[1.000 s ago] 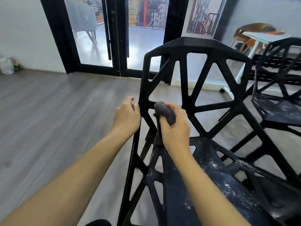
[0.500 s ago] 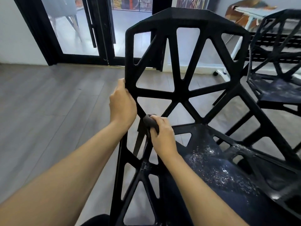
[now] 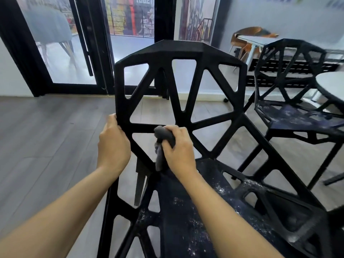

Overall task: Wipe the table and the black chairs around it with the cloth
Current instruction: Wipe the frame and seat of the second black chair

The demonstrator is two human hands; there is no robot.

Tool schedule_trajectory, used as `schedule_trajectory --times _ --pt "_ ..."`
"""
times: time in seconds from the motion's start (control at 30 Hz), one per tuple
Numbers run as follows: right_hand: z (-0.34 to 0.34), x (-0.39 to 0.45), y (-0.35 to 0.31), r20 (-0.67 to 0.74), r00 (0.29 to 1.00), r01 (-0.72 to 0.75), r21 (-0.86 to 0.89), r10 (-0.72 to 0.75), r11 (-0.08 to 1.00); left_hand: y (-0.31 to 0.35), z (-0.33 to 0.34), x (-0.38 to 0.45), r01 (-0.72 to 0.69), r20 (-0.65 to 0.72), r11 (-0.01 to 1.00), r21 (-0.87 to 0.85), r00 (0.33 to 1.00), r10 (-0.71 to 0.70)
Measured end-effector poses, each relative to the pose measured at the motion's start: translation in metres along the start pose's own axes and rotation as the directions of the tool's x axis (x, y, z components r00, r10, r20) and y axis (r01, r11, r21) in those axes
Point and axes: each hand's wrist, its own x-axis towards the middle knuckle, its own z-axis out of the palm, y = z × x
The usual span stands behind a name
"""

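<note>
A black lattice chair stands right in front of me, its seat speckled with white dust. My left hand grips the left edge of the backrest frame. My right hand holds a bunched dark grey cloth pressed against a bar low on the backrest, with a tail of cloth hanging below the fist. A second black chair with a dusty seat stands at the right. The round white table shows only its edge at the far right.
Grey wood floor spreads out to the left. Black-framed glass doors stand behind the chair. A white table with an orange chair sits far back right, in front of a low black rack along the wall.
My right hand with the cloth dropped down the backrest strut toward the seat, then came back up to the lower backrest bar. My left hand closed on the frame edge.
</note>
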Motion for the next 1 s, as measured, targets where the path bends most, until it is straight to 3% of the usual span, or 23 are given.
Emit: schedule_trajectory --times 0.03,0.1,0.17,0.27,0.33,0.57,0.77,0.87,1.0 --pt "-0.012 0.009 0.003 -0.155 0.988 0.016 0.013 -0.014 1.0 0.0 0.001 0.0 -0.004 0.003 1.0 0.005 1.0 0.003" --pt "-0.032 0.029 0.014 -0.454 0.888 0.051 -0.059 -0.072 0.997 -0.001 0.001 -0.001 -0.012 0.0 1.0 0.013 1.0 0.012" --pt "-0.037 0.049 0.03 -0.533 0.845 -0.001 -0.1 -0.052 0.995 -0.001 0.003 0.0 -0.014 -0.008 1.0 0.021 1.0 0.015" --pt "-0.015 0.055 0.045 -0.412 0.911 -0.098 -0.17 0.019 0.981 -0.003 0.003 0.001 -0.008 -0.011 1.0 0.023 1.0 0.008" --pt "-0.001 0.049 0.044 -0.405 0.913 -0.108 -0.135 0.045 0.985 -0.002 0.003 0.001 -0.01 -0.008 1.0 0.019 1.0 0.01" --pt "0.028 -0.015 0.049 -0.103 0.995 -0.004 -0.13 -0.009 0.991 -0.004 0.004 0.003 0.005 -0.011 0.999 0.035 1.0 -0.005" --pt "0.032 -0.01 0.044 -0.197 0.972 -0.137 -0.025 0.129 0.99 -0.003 0.005 0.007 0.003 -0.021 1.0 0.021 1.0 -0.003" --pt "0.044 -0.038 0.039 0.031 0.991 -0.127 -0.162 0.133 0.979 -0.003 0.004 0.009 0.028 -0.02 0.999 0.036 0.999 -0.028" --pt "0.037 -0.04 0.031 0.28 0.951 -0.04 -0.314 0.133 0.949 -0.003 0.002 0.009 0.071 -0.001 0.997 -0.011 0.997 -0.071"
